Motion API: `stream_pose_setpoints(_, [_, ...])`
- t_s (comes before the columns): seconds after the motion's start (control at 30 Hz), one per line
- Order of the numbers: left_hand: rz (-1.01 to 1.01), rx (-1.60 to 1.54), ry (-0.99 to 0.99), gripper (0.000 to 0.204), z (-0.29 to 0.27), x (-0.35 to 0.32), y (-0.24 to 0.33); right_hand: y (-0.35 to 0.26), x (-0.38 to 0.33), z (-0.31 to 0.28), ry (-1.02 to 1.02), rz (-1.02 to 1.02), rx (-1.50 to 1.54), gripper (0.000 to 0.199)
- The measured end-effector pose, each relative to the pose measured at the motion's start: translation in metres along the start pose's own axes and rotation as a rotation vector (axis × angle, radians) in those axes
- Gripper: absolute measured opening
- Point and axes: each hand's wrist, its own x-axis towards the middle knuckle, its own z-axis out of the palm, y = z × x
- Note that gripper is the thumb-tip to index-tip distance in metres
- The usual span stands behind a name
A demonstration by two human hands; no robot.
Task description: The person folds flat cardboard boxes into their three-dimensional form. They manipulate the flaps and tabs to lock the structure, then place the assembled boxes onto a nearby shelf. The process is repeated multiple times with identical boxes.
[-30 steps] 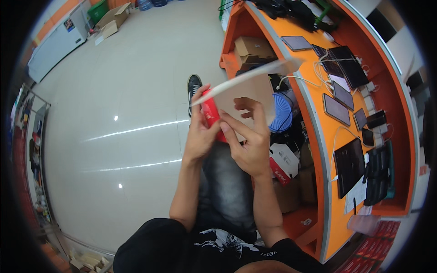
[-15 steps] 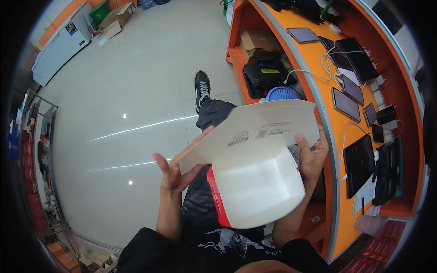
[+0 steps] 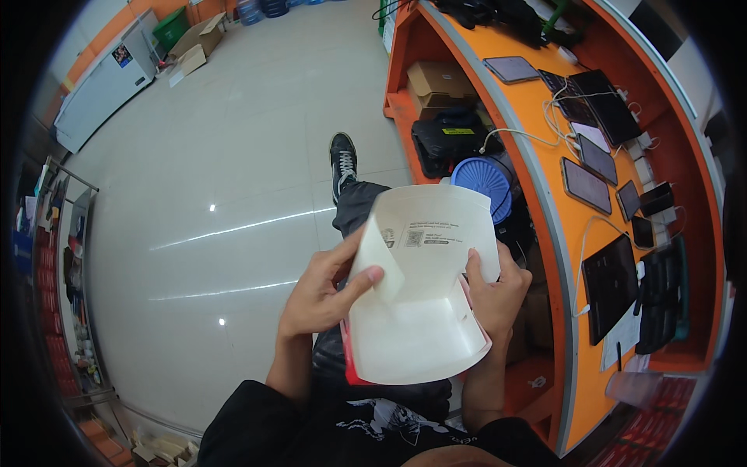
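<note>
A paperboard box [image 3: 416, 331], white inside and red along its outer side, sits half folded over my lap. Its tall back panel [image 3: 443, 210] stands up with small dark print on it. My left hand [image 3: 317, 302] pinches the left flap of that panel, thumb on the inner face, and the flap bends inward. On the other side, my right hand [image 3: 498, 294] grips the right flap and wall, its thumb pressed on the inner face. Most of the fingers of both hands are hidden behind the board.
An orange counter [image 3: 537, 109] curves along the right, carrying several phones, a black tablet [image 3: 607, 286], white cables and a clear cup [image 3: 632, 387]. Below it are a cardboard box [image 3: 440, 84], a black case [image 3: 447, 140] and a blue basket [image 3: 484, 187]. A white freezer [image 3: 105, 93] stands far left.
My left hand has gone from spread fingers to pinching the left flap, which now folds inward. The right flap also bends in, and the box has shifted slightly left.
</note>
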Motion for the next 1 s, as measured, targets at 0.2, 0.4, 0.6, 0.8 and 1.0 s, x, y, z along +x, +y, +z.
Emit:
stream_pose_setpoints(0.2, [-0.022,-0.198,0.286,0.033,-0.002,-0.002,-0.004,-0.015,0.0,-0.02,-0.131,0.001,0.187,0.025])
stream_pose_setpoints(0.4, [0.011,0.064,0.315,0.034,0.002,-0.011,-0.018,-0.019,-0.005,-0.012,-0.11,-0.09,-0.121,0.042])
stream_pose_setpoints(0.6, [0.086,0.004,0.491,0.039,0.002,-0.008,-0.021,0.006,-0.006,-0.025,-0.298,0.048,0.488,0.035])
stream_pose_setpoints(0.8, [0.02,-0.185,0.401,0.039,-0.006,-0.004,-0.028,0.04,-0.005,-0.025,-0.579,0.194,1.231,0.06])
stream_pose_setpoints(1.0, [-0.014,-0.171,0.384,0.036,-0.005,-0.009,-0.04,0.029,0.001,-0.025,-0.645,-0.1,0.931,0.05])
